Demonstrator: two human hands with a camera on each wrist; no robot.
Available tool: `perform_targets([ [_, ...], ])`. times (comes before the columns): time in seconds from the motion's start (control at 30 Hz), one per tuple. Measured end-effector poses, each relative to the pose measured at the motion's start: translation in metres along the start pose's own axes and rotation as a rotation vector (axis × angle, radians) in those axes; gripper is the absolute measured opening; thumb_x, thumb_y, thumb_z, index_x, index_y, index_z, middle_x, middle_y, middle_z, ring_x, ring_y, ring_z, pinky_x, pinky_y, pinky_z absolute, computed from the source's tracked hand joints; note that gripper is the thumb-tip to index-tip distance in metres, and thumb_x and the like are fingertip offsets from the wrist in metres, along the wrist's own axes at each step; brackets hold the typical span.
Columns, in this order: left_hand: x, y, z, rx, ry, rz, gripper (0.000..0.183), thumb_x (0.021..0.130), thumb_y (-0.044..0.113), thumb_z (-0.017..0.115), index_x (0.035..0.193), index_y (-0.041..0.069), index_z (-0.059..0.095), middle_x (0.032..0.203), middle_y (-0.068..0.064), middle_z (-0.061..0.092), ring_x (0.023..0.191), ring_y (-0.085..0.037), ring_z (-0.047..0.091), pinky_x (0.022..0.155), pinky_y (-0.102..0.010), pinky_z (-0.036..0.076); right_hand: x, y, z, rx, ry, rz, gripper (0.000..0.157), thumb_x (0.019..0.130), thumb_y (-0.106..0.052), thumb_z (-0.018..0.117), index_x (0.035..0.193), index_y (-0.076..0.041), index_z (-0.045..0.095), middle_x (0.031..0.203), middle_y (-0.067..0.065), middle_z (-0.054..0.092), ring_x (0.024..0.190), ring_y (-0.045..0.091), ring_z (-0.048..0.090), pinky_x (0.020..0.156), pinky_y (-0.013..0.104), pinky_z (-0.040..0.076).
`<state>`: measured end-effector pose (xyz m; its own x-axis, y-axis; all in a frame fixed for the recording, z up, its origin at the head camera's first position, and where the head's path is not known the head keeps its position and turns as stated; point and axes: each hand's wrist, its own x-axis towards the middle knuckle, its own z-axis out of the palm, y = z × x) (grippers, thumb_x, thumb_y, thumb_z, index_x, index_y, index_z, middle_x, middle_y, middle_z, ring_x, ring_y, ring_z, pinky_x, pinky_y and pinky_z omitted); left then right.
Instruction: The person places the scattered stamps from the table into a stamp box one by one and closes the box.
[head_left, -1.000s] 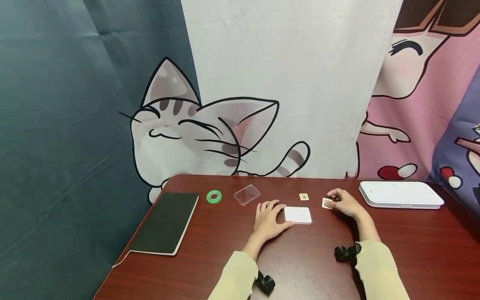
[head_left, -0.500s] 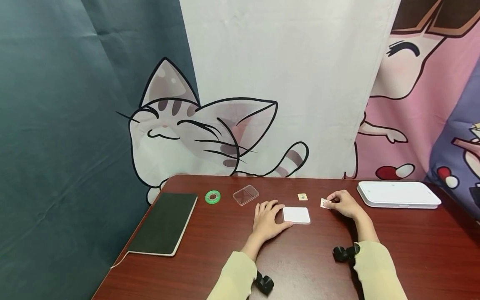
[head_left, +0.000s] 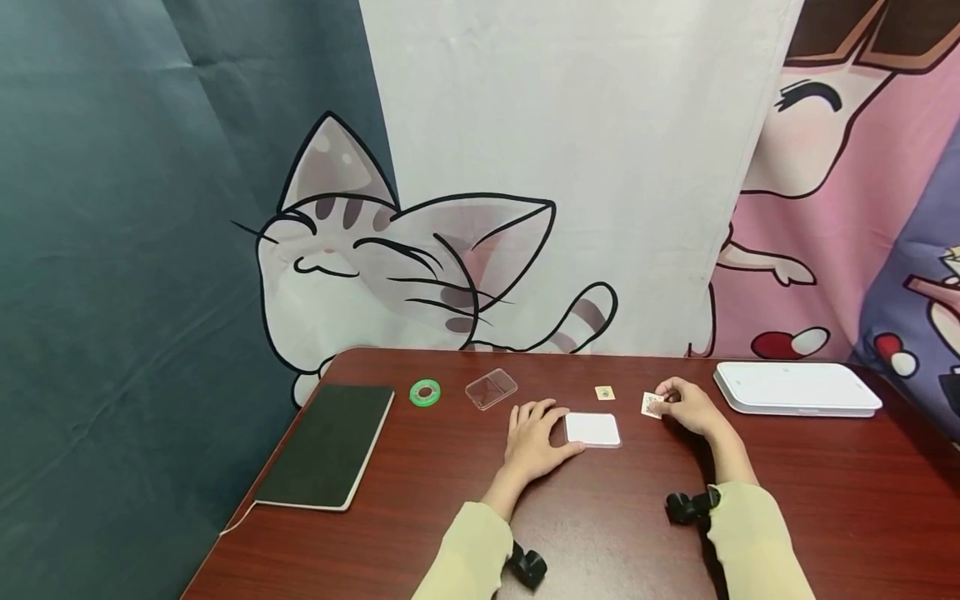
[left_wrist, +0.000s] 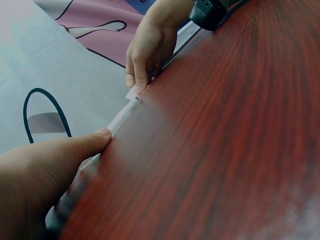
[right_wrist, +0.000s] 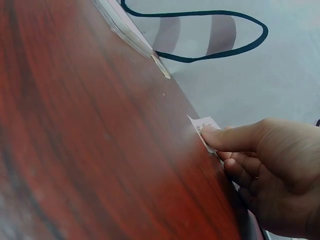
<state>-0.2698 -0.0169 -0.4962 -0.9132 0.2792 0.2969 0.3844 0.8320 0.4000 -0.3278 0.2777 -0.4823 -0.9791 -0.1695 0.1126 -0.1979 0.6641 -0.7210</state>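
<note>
A: Near to far. What's on the table [head_left: 615, 533]?
B: Notebook [head_left: 326, 447] at left, closed, thin white cord at its near corner. Then left hand [head_left: 534, 437]: fingers spread and loose, thumb touching the near edge of the case [head_left: 592, 429].
A: What's in the case?
B: White sheet, fills it. Clear rim shows around. Lies flat between the two hands.
A: Right side?
B: Right hand [head_left: 688, 407] pinches the card [head_left: 649, 405], thumb against fingers. Card is small, white, printed, right of the case and near it. Can't tell if it touches the wood.
A: Further back?
B: Sticker [head_left: 605, 393], pale yellow, dark mark mid-face, just beyond the case. Clear tray [head_left: 491, 389], shallow, wood shows through it. Green ring [head_left: 425, 392] left of the tray. White box [head_left: 798, 388], far right, closed, contents hidden.
A: Behind that?
B: Curtain [head_left: 585, 150], cat drawn on it.
</note>
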Motion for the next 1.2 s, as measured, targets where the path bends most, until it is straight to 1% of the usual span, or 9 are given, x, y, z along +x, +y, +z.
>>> perform_targets([
  [0.17, 0.001, 0.000, 0.001, 0.002, 0.010, 0.009, 0.057, 0.080, 0.056, 0.070, 0.126, 0.024, 0.062, 0.138, -0.001, 0.056, 0.127, -0.023, 0.047, 0.114, -0.054, 0.029, 0.000, -0.004, 0.001, -0.031, 0.046, 0.034, 0.022, 0.085, -0.011, 0.072, 0.097, 0.005, 0.062, 0.083, 0.010, 0.064, 0.070, 0.004, 0.050, 0.064, 0.021, 0.040],
  [0.37, 0.002, -0.001, 0.003, -0.008, 0.014, 0.005, 0.057, 0.080, 0.056, 0.070, 0.126, 0.024, 0.063, 0.138, -0.001, 0.056, 0.127, -0.023, 0.046, 0.114, -0.055, 0.029, 0.002, -0.012, 0.001, 0.095, 0.084, 0.050, 0.026, 0.086, -0.012, 0.071, 0.102, 0.007, 0.064, 0.083, 0.007, 0.069, 0.069, -0.001, 0.052, 0.064, 0.019, 0.042],
  [0.47, 0.002, -0.002, 0.002, -0.015, 0.015, -0.002, 0.058, 0.080, 0.056, 0.070, 0.126, 0.023, 0.063, 0.138, -0.001, 0.056, 0.128, -0.023, 0.046, 0.114, -0.055, 0.028, 0.005, -0.024, 0.003, 0.157, 0.073, 0.044, 0.029, 0.087, -0.015, 0.072, 0.104, 0.007, 0.064, 0.085, 0.008, 0.070, 0.071, -0.001, 0.053, 0.065, 0.019, 0.042],
  [0.67, 0.002, -0.002, 0.001, -0.025, 0.007, -0.012, 0.058, 0.080, 0.056, 0.070, 0.127, 0.023, 0.063, 0.138, -0.001, 0.056, 0.128, -0.024, 0.046, 0.115, -0.056, 0.027, 0.007, -0.049, 0.016, 0.196, 0.033, 0.026, 0.028, 0.087, -0.015, 0.071, 0.105, 0.007, 0.066, 0.089, 0.013, 0.073, 0.075, 0.002, 0.058, 0.069, 0.020, 0.045],
  [0.9, 0.001, -0.001, 0.001, -0.035, -0.008, -0.020, 0.058, 0.080, 0.055, 0.070, 0.127, 0.022, 0.062, 0.139, -0.002, 0.055, 0.129, -0.025, 0.045, 0.115, -0.057, 0.027, 0.007, -0.070, 0.034, 0.318, -0.053, 0.027, 0.030, 0.086, -0.012, 0.072, 0.104, 0.011, 0.067, 0.081, 0.008, 0.072, 0.069, 0.006, 0.060, 0.065, 0.024, 0.051],
  [0.97, 0.001, -0.001, 0.001, -0.035, -0.011, -0.019, 0.058, 0.081, 0.055, 0.069, 0.128, 0.022, 0.062, 0.139, -0.002, 0.055, 0.129, -0.025, 0.045, 0.115, -0.057, 0.027, 0.006, -0.075, 0.038, 0.344, -0.088, 0.022, 0.030, 0.086, -0.012, 0.072, 0.103, 0.012, 0.067, 0.089, 0.015, 0.073, 0.071, 0.005, 0.061, 0.066, 0.025, 0.053],
  [1.03, 0.001, -0.001, 0.001, -0.036, -0.013, -0.017, 0.058, 0.081, 0.055, 0.069, 0.128, 0.022, 0.062, 0.139, -0.002, 0.055, 0.129, -0.025, 0.045, 0.115, -0.057, 0.027, 0.005, -0.079, 0.042, 0.358, -0.117, 0.029, 0.028, 0.086, -0.012, 0.071, 0.102, 0.012, 0.068, 0.104, 0.024, 0.071, 0.075, 0.004, 0.062, 0.067, 0.025, 0.055],
  [1.13, 0.001, -0.001, 0.001, -0.033, -0.016, -0.015, 0.058, 0.081, 0.056, 0.069, 0.127, 0.022, 0.062, 0.139, -0.002, 0.055, 0.129, -0.025, 0.045, 0.115, -0.057, 0.027, 0.003, -0.082, 0.046, 0.339, -0.155, 0.023, 0.027, 0.087, -0.012, 0.070, 0.100, 0.011, 0.069, 0.128, 0.031, 0.059, 0.088, 0.002, 0.062, 0.069, 0.024, 0.056],
  [1.2, 0.001, -0.001, 0.001, -0.031, -0.017, -0.012, 0.058, 0.080, 0.057, 0.069, 0.127, 0.022, 0.063, 0.140, -0.002, 0.055, 0.130, -0.025, 0.045, 0.115, -0.057, 0.027, 0.002, -0.082, 0.048, 0.329, -0.170, 0.042, 0.025, 0.087, -0.012, 0.070, 0.099, 0.009, 0.070, 0.130, 0.032, 0.058, 0.088, 0.002, 0.061, 0.068, 0.023, 0.055],
])
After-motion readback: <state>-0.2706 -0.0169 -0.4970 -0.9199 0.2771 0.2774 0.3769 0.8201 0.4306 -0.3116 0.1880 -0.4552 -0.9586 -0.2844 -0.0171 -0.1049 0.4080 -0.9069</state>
